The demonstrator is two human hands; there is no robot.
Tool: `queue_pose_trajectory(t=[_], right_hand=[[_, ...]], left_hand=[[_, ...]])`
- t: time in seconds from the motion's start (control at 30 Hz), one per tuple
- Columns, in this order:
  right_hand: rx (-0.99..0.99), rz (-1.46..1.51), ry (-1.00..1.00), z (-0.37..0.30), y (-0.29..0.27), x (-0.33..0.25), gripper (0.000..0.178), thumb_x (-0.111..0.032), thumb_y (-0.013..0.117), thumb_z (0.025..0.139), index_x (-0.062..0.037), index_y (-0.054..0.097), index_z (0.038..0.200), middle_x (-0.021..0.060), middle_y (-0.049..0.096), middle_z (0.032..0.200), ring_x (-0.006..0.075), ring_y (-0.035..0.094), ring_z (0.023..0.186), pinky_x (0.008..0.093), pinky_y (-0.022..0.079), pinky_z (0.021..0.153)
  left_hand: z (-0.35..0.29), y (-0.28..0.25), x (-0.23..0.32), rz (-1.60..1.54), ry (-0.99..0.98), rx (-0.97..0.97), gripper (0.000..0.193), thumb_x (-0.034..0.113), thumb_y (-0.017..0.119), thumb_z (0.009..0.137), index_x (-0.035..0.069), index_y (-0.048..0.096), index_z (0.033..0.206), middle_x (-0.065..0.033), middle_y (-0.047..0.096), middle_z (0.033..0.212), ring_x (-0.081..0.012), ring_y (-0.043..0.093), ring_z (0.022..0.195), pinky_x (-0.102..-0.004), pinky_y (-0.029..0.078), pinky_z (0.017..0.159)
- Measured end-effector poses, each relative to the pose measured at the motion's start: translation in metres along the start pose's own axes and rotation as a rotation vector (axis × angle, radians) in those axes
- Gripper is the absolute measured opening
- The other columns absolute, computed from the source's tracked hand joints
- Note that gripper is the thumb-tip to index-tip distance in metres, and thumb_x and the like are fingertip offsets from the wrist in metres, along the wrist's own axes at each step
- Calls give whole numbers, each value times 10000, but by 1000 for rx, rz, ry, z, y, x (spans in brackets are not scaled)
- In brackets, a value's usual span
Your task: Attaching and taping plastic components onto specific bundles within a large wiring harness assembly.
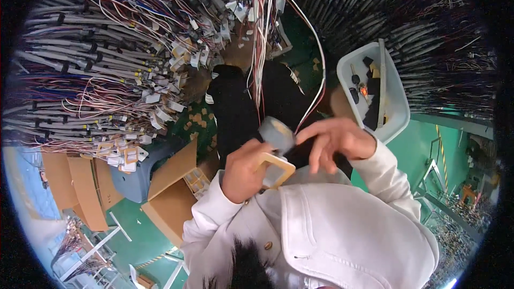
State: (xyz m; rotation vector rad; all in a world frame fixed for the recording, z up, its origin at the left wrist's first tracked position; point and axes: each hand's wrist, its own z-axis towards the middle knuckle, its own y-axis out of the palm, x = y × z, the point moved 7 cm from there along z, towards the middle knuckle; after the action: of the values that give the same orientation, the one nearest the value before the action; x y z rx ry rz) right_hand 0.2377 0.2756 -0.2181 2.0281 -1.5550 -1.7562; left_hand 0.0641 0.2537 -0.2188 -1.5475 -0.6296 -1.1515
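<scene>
Two hands meet in the middle: the left hand grips a roll of tape (tan ring), and the right hand pinches its grey strip just above.

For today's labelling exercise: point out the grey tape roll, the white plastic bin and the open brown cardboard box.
grey tape roll (277, 133), head view, its outer grey band
white plastic bin (399, 108), head view, its right rim
open brown cardboard box (172, 167), head view, its raised flap
</scene>
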Motion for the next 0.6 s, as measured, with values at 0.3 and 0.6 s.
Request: queue_pose_trajectory(t=[0.3, 0.6], right_hand=[[-105, -408, -316, 42, -1, 7, 416, -65, 729, 735, -17, 569, 1116, 72, 524, 1114, 148, 536, 960, 283, 425, 830], [91, -611, -417, 33, -6, -5, 139, -84, 662, 768, -24, 624, 888, 74, 579, 885, 193, 551, 877, 309, 427, 786]], left_hand=[[-1, 24, -15, -569, -255, -147, 261, -58, 577, 756, -6, 598, 1011, -86, 578, 911, -170, 584, 842, -265, 451, 765], [25, 5, -4, -120, 68, -240, 345, -39, 588, 706, 27, 570, 1044, -138, 608, 1012, -284, 606, 961, -311, 461, 835]])
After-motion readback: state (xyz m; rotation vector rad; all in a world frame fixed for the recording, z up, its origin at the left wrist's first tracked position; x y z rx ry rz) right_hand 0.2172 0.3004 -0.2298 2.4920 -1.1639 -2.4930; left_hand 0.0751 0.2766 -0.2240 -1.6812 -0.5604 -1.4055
